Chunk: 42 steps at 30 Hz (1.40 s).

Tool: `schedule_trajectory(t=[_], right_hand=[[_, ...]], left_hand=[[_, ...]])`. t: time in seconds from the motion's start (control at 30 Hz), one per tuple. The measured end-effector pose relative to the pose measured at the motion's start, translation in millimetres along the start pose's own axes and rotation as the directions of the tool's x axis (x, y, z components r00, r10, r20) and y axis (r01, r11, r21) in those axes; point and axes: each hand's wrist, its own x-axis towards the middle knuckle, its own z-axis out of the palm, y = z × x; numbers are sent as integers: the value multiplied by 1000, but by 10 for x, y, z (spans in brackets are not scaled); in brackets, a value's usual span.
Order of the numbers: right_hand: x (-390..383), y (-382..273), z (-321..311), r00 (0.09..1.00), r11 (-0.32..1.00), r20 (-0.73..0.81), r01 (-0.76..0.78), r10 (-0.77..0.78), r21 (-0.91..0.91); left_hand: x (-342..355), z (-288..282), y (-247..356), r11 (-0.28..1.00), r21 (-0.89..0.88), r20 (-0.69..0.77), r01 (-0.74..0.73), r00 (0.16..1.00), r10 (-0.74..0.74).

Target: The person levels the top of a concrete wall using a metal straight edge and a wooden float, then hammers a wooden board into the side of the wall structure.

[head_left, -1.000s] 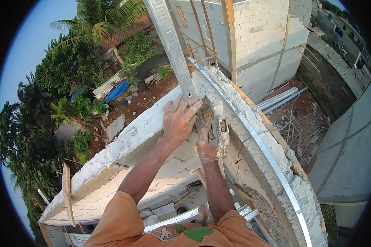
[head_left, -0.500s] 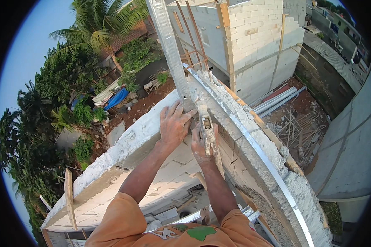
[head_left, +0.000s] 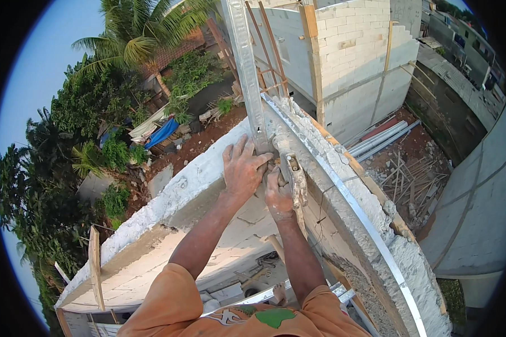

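A tall grey metal channel [head_left: 246,73] stands on the corner of a rough concrete beam. My left hand [head_left: 242,168] is closed around its foot, thumb reaching across the front and fingers over the beam's edge. Just right of it, my right hand [head_left: 279,194] is closed with bent fingers near the channel's foot. A narrow mortar-crusted metal piece [head_left: 296,177] with holes lies against the right hand, which grips it; its exact kind I cannot make out. What lies between the two hands is partly hidden.
A shiny metal strip [head_left: 354,208] runs along the right concrete beam [head_left: 407,261]. The left beam [head_left: 152,219] drops to ground with plants and rubble. Rusty rebar [head_left: 272,56] rises behind the corner. Pale pipes [head_left: 382,140] and scrap wood [head_left: 407,185] lie far below.
The view has shifted slightly. My right hand and the crusted piece have moved a little to the right; the right fingers now bend closer to the channel's foot. My left hand stays on the channel.
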Motion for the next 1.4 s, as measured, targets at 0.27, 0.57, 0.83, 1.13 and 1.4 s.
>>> schedule_trajectory(t=[0.27,0.57,0.83,1.13,1.4], right_hand=[[-41,-154,-153,944,723,93,303,-316,-621],[-604,-670,-384,973,917,-42,-228,227,-328],[-482,-802,-296,941,925,-79,-339,330,-170],[-517,-736,-329,977,937,-51,-211,205,-278],[-309,-834,-349,910,909,-2,-414,414,-42]], left_hand=[[-52,89,-27,997,72,-69,-31,997,36],[-72,114,-23,999,43,-89,-6,996,9],[-43,119,2,1000,8,-99,19,995,-18],[-76,99,-41,1000,19,-78,13,997,-12],[-10,69,-7,1000,1,-95,26,995,-26]])
